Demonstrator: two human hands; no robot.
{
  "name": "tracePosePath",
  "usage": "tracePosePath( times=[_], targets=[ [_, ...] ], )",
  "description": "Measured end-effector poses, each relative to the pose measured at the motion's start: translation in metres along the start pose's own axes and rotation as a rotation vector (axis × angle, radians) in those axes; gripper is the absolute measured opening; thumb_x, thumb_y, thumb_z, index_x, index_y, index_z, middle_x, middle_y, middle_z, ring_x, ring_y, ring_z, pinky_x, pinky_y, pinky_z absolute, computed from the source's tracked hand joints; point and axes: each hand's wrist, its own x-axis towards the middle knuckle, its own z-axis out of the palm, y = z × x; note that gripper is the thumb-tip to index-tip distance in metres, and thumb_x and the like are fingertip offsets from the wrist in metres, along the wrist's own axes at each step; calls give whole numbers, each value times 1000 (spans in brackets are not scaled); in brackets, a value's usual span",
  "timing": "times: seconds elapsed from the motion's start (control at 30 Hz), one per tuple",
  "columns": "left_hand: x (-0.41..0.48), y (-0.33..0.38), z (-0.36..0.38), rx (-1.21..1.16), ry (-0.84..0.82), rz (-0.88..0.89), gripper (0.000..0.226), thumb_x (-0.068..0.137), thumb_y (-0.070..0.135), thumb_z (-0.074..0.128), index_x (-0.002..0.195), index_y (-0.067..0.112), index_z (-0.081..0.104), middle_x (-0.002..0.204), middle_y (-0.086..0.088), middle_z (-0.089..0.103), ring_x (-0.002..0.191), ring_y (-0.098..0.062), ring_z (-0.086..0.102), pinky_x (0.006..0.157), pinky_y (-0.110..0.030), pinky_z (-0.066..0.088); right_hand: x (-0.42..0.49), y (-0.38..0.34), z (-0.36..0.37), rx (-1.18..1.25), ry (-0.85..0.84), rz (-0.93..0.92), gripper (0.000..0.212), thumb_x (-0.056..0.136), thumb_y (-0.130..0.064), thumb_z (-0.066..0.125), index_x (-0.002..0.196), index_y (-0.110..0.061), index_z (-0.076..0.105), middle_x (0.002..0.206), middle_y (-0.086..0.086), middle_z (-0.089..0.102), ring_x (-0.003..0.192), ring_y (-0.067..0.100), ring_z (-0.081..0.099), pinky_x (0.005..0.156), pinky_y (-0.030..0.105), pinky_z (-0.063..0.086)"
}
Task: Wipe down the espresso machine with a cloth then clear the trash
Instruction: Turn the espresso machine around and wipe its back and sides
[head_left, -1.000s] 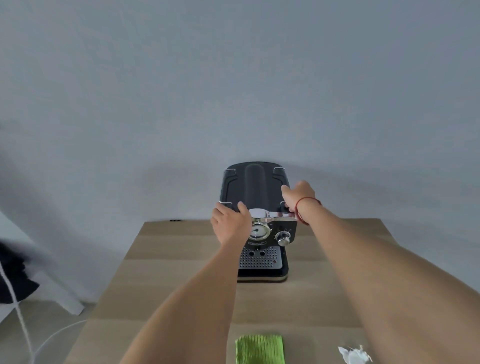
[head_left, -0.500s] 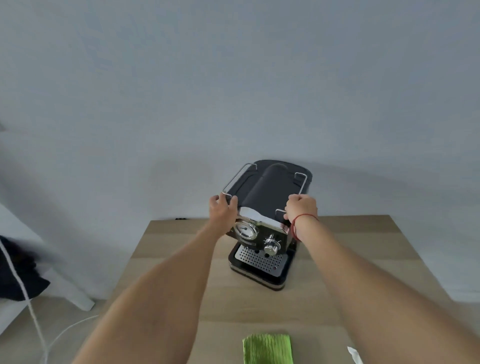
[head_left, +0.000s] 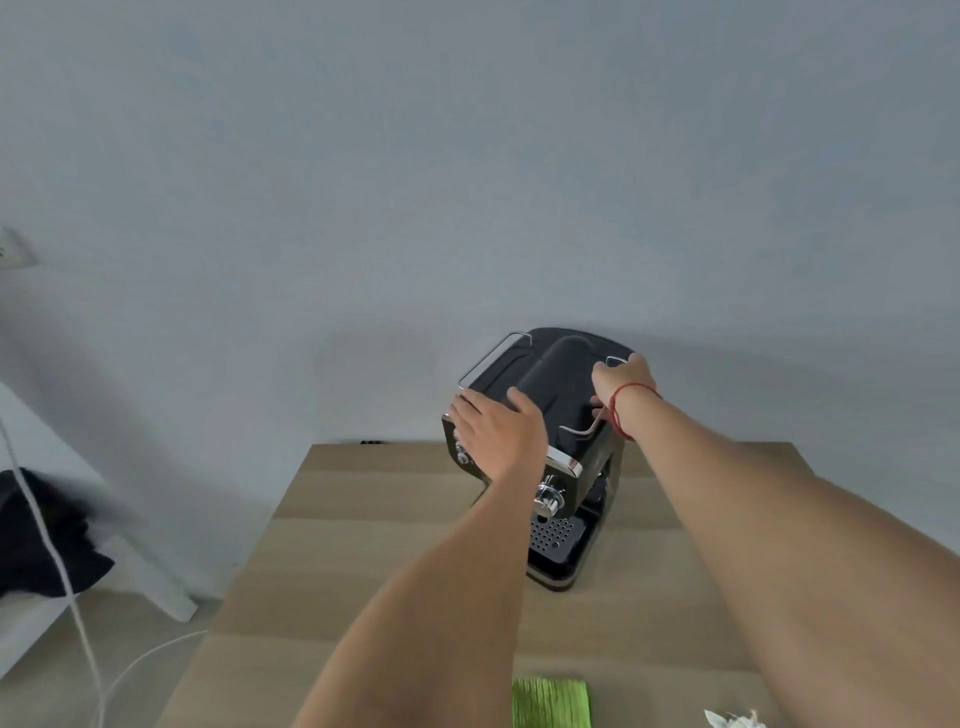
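espresso machine (head_left: 550, 415): black body with chrome trim, sitting near the far edge of the worktop (head_left: 395, 525), a bit right of the middle. It's turned at an angle, so the front with the knob and the perforated drip tray faces toward the near right corner-ish.

top of machine: flat black lid with a raised hump down the middle and a thin wire rail along each side.

left hand (head_left: 501, 434): laid flat over the front left corner of the machine's top, fingers (head_left: 467, 410) spread and draped over the edge rather than curled. Looks like it's pressing on the machine, not wrapped round anything.

right hand (head_left: 621, 382): up on the right side of the top, at the wire rail. Fingers bent down around that rail area, but honestly can't tell if they're truly clamped on it or just hooked over. There's a red string (head_left: 623, 402) on that wrist.

cloth (head_left: 550, 701): green, ribbed, lying flat at the near edge of the worktop, well apart from the machine and cut off by the frame. Nobody's touching it.

trash (head_left: 735, 719): small crumpled white scrap at the near edge, right of the cloth, only partly in view.

worktop: light wood, pushed against a plain pale wall (head_left: 467, 182).

off the left edge: white cable (head_left: 57, 561) trailing down to the floor, plus something dark and blurry, can't make it out.
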Motion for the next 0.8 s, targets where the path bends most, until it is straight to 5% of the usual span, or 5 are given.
tracePosePath(
  times=[0.1,0.23,0.6,0.7,0.8],
  targets=[
    [0,-1,6,-34,21,-9,67,100,38,33,151,-1,13,160,-13,14,149,-25,4,122,-36,4,10,-3,1,-284,44,-103,43,95,-20,47,135,-4,46,135,17,51,118,36,56,97,40,48],
    [6,-7,15,-79,93,-26,65,100,38,36,152,3,17,160,-9,18,149,-20,6,122,-32,9,27,-8,-4,-503,54,-145,39,99,-21,39,129,1,52,132,22,53,122,37,52,98,40,44],
    [44,-23,2,-1,-12,122,65,97,44,41,146,2,32,153,-9,33,145,-23,23,119,-34,18,25,5,-4,-488,142,-188,30,98,-12,48,113,8,64,115,26,63,103,41,64,89,42,54],
    [73,-25,-1,-10,-73,180,44,93,44,45,109,6,58,115,-10,60,112,-29,54,94,-39,46,18,11,-1,-448,148,-179,32,98,-16,47,113,8,63,112,25,64,96,41,67,83,45,57],
    [100,-25,-6,-3,-140,224,34,92,41,50,78,9,50,80,-8,57,79,-30,58,70,-39,47,11,15,7,-464,147,-202,33,99,-19,46,106,7,66,102,23,69,87,37,70,80,42,59]
  ],
)
